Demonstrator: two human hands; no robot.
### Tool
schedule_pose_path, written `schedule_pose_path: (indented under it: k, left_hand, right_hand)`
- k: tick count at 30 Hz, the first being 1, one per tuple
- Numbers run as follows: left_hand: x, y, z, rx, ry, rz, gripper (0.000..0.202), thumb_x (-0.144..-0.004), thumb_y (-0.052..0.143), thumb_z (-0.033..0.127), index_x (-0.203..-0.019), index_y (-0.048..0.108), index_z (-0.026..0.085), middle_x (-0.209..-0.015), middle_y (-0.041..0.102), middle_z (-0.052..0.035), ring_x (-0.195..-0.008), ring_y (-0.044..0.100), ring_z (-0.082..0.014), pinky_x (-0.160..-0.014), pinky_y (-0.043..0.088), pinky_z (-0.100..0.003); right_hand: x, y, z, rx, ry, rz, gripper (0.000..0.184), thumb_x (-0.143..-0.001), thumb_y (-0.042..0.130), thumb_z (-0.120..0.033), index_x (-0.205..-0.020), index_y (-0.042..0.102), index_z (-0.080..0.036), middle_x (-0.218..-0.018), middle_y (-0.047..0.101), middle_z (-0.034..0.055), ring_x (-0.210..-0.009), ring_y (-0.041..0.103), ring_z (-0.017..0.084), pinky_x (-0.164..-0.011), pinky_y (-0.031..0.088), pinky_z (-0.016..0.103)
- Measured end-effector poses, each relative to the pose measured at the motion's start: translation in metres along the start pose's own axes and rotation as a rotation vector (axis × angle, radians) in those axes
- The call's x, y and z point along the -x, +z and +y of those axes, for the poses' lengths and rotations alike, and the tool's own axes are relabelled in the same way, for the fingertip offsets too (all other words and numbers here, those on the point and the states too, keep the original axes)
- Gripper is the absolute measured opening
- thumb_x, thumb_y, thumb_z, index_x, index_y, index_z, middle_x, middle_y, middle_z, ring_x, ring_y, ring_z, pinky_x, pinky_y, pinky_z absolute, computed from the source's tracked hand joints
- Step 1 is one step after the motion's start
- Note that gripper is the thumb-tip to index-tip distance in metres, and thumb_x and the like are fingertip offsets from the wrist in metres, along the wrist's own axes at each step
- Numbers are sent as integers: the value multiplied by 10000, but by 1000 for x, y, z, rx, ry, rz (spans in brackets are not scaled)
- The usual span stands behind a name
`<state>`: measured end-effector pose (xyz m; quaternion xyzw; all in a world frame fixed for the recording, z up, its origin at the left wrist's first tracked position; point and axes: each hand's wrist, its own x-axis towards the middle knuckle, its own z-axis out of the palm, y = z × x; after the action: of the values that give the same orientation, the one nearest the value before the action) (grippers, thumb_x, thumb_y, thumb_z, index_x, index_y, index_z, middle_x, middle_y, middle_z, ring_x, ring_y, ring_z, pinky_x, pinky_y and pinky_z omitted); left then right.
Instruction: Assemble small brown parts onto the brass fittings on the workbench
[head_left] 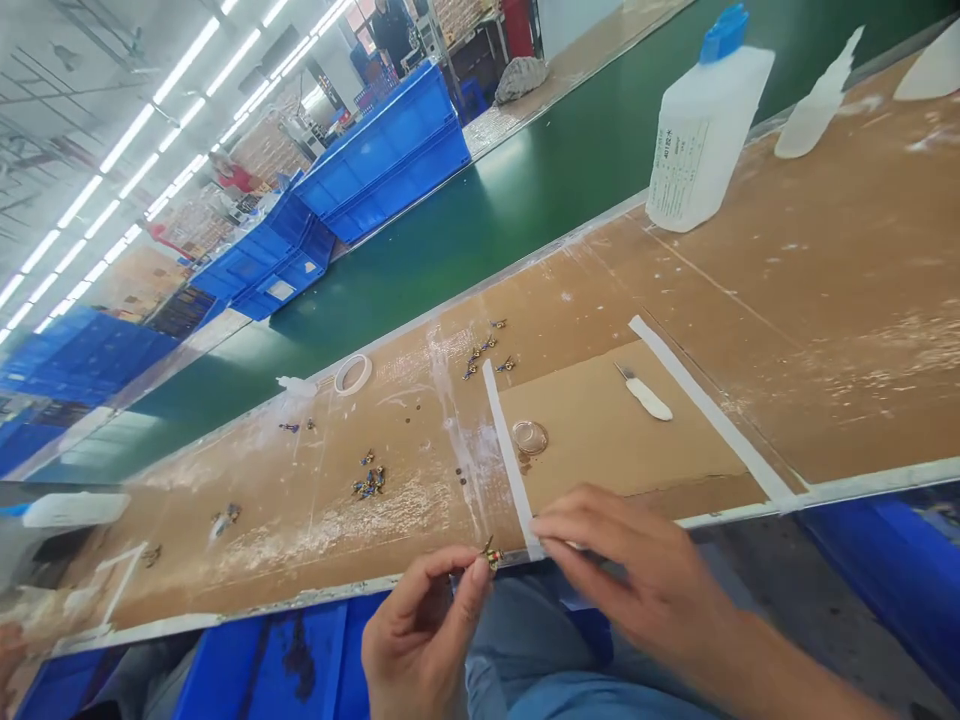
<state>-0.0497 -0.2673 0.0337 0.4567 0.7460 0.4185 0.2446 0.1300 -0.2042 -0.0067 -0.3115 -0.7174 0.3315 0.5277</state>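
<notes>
My left hand (427, 625) pinches a small gold-coloured trinket (492, 556) with red and green spots between thumb and forefinger, at the table's front edge. To its right, my right hand (637, 570) is closed, thumb and fingertips together beside a white tape strip (510, 465). What those fingers hold, if anything, is too hidden to name. Beyond the hands, a small round clear dish (530, 437) sits on a cardboard sheet (592, 440). A white-handled tool (646, 394) with a thin dark tip lies on that sheet.
Several small blue-and-gold trinkets (370, 482) lie on the brown table, with more (484, 345) farther back. A tape roll (353, 374) rests near a green conveyor belt (420, 250). A large blue-capped bottle (705, 140) and a dropper bottle (817, 105) stand at the right.
</notes>
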Motion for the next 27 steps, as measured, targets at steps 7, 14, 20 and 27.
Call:
schedule_pose_path:
  k: [7,14,20,27]
  left_hand:
    - [8,-2,5,81,19,-131,85,-752,763,307,-762,748,224,-691,737,-14,-651,690,-177,-622,592,-260]
    - [8,-2,6,66,255,-170,77,-790,717,157,-805,738,229,-759,749,13,-679,692,-131,-636,580,-195]
    - [9,-1,4,64,463,-192,169,-813,671,63,-888,703,211,-813,740,-9,-755,705,-140,-708,604,-221]
    - [3,-5,7,-71,714,-230,204,-848,610,11,-920,641,200,-795,724,20,-771,697,-101,-905,574,-244]
  right_hand:
    - [10,14,1,-71,23,-86,133,-908,569,-157,-988,659,-214,-856,690,8,-786,630,96,-702,522,209]
    - [10,12,0,15,-114,-135,117,-907,576,-151,-999,634,-194,-857,687,19,-779,612,102,-690,513,222]
    - [8,6,-3,73,-144,-180,127,-921,551,-152,-1014,631,-188,-860,681,22,-780,602,95,-682,506,223]
    - [10,6,1,62,-224,-163,150,-903,565,-120,-1038,607,-170,-867,682,40,-818,617,115,-693,515,247]
